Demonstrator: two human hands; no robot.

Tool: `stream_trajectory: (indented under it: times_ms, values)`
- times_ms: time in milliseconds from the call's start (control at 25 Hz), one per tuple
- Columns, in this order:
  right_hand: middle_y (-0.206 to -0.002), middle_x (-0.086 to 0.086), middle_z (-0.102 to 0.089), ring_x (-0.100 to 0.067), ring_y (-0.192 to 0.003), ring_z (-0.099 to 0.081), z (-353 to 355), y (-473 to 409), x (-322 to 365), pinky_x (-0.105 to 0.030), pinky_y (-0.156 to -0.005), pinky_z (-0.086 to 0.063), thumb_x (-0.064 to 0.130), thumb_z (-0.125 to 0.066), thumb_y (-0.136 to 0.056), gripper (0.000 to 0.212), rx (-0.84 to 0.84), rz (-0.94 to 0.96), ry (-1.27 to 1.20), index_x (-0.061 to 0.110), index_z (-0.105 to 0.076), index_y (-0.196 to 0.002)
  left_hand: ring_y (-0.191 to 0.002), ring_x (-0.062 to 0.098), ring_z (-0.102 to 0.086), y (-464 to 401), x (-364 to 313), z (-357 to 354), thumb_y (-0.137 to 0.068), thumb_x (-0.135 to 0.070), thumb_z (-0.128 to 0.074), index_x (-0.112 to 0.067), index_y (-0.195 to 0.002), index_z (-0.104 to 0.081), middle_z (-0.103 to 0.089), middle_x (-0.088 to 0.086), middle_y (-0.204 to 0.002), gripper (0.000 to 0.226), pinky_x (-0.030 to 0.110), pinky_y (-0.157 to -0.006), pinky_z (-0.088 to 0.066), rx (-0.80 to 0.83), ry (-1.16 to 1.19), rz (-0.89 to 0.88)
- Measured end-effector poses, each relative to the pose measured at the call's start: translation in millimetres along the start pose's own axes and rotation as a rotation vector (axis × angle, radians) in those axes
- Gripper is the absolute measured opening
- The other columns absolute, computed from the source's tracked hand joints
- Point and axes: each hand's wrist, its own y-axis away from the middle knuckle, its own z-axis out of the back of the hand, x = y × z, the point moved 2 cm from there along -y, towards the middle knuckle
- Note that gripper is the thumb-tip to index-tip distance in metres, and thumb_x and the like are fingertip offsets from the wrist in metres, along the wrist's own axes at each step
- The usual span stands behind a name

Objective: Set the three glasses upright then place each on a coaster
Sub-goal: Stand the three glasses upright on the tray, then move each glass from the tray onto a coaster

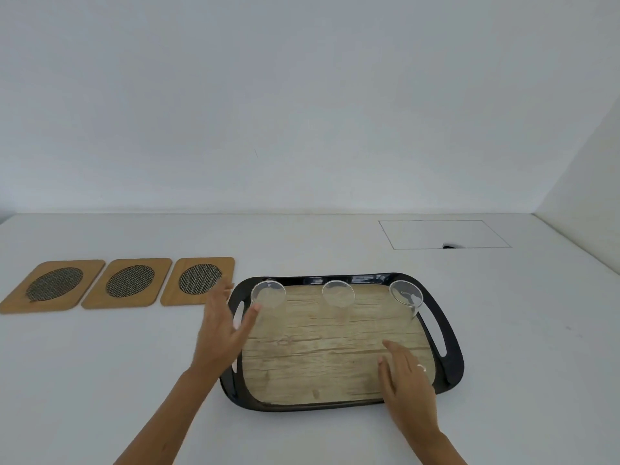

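Three clear glasses stand upside down in a row along the far edge of a black tray [451,360] with a wood-pattern floor: the left glass [268,295], the middle glass [338,295] and the right glass [406,294]. My left hand [223,325] is open over the tray's left handle, its thumb tip close to the left glass, not gripping it. My right hand [407,380], with a ring, hovers open over the tray's near right part. Three wooden coasters with dark mesh ovals lie left of the tray: the left coaster [53,285], the middle coaster [129,281] and the right coaster [199,280].
The white table meets a white wall at the back and another on the right. A rectangular hatch outline [443,233] with a small dark notch is set into the table at the far right.
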Motion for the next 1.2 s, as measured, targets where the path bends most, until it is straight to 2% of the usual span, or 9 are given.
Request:
stream_trajectory:
  times_ms: [120, 200, 360, 480, 600, 760, 960, 1080, 1200]
  values:
    - [-0.104, -0.008, -0.061, -0.023, -0.091, -0.057, 29, -34, 2, -0.022, -0.080, -0.040, 0.028, -0.050, -0.086, 0.031, -0.304, 0.027, -0.088, 0.009, -0.056, -0.110, -0.117, 0.029, -0.045, 6, 26, 30, -0.086, -0.054, -0.043, -0.009, -0.134, -0.032, -0.047, 0.016, -0.129, 0.067, 0.046, -0.092, -0.041, -0.107, -0.202, 0.012]
    - [-0.114, -0.010, -0.052, -0.021, -0.098, -0.049, 44, -67, -2, -0.025, -0.084, -0.039, 0.027, -0.058, -0.084, 0.038, -0.340, -0.021, -0.129, 0.007, -0.054, -0.117, -0.114, 0.036, -0.049, 9, 48, 41, -0.087, -0.055, -0.037, -0.009, -0.131, -0.040, -0.049, 0.018, -0.130, 0.064, 0.055, -0.086, -0.043, -0.056, -0.408, 0.039]
    - [-0.138, -0.006, -0.036, -0.023, -0.115, -0.045, 42, -115, -15, -0.044, -0.092, -0.044, 0.043, -0.071, -0.079, 0.063, -0.017, -0.119, -0.117, 0.021, -0.048, -0.133, -0.122, 0.039, -0.046, 10, 93, 46, -0.087, -0.058, -0.028, -0.011, -0.129, -0.051, -0.051, 0.018, -0.135, 0.068, 0.061, -0.089, -0.040, 0.174, -0.734, 0.057]
    - [-0.133, -0.003, -0.043, -0.018, -0.117, -0.048, 21, -127, -11, -0.036, -0.092, -0.043, 0.050, -0.069, -0.076, 0.060, 0.141, -0.105, -0.144, 0.024, -0.054, -0.128, -0.135, 0.034, -0.030, 30, 121, 55, -0.086, -0.060, -0.017, -0.019, -0.139, -0.042, -0.038, 0.012, -0.147, 0.071, 0.057, -0.102, -0.027, 0.200, -0.854, 0.159]
    - [-0.118, -0.002, -0.055, -0.013, -0.106, -0.051, 21, -123, -6, -0.028, -0.082, -0.041, 0.050, -0.070, -0.075, 0.058, 0.150, -0.063, -0.099, 0.024, -0.057, -0.124, -0.138, 0.030, -0.025, 35, 125, 59, -0.086, -0.059, -0.012, -0.022, -0.141, -0.037, -0.032, 0.008, -0.150, 0.071, 0.052, -0.106, -0.023, 0.188, -0.857, 0.200]
    - [-0.111, -0.007, -0.058, -0.017, -0.099, -0.056, 39, -111, -26, -0.032, -0.080, -0.043, 0.044, -0.074, -0.074, 0.054, 0.070, -0.143, -0.057, 0.024, -0.059, -0.122, -0.136, 0.030, -0.030, 23, 107, 41, -0.087, -0.056, -0.018, -0.023, -0.138, -0.044, -0.038, 0.008, -0.147, 0.065, 0.052, -0.104, -0.026, 0.240, -0.824, 0.164]
    - [-0.120, -0.016, -0.057, -0.029, -0.115, -0.052, 48, -129, 6, -0.047, -0.091, -0.042, 0.048, -0.074, -0.069, 0.064, -0.018, -0.227, -0.093, 0.026, -0.056, -0.126, -0.128, 0.030, -0.043, 24, 107, 50, -0.087, -0.051, -0.030, -0.023, -0.128, -0.055, -0.050, 0.008, -0.138, 0.056, 0.052, -0.096, -0.035, 0.210, -0.791, 0.186]
    - [-0.127, -0.018, -0.052, -0.033, -0.106, -0.059, 57, -147, 40, -0.045, -0.091, -0.042, 0.052, -0.071, -0.068, 0.067, -0.084, -0.243, -0.119, 0.027, -0.054, -0.128, -0.122, 0.031, -0.049, 23, 107, 54, -0.086, -0.047, -0.035, -0.021, -0.122, -0.060, -0.056, 0.010, -0.132, 0.051, 0.052, -0.092, -0.040, 0.231, -0.751, 0.184]
    - [-0.128, -0.019, -0.050, -0.034, -0.102, -0.062, 57, -168, 91, -0.043, -0.093, -0.043, 0.047, -0.076, -0.070, 0.066, -0.150, -0.212, -0.165, 0.023, -0.054, -0.128, -0.123, 0.032, -0.049, 22, 112, 57, -0.085, -0.044, -0.036, -0.014, -0.126, -0.056, -0.054, 0.013, -0.133, 0.055, 0.051, -0.092, -0.041, 0.252, -0.704, 0.176]
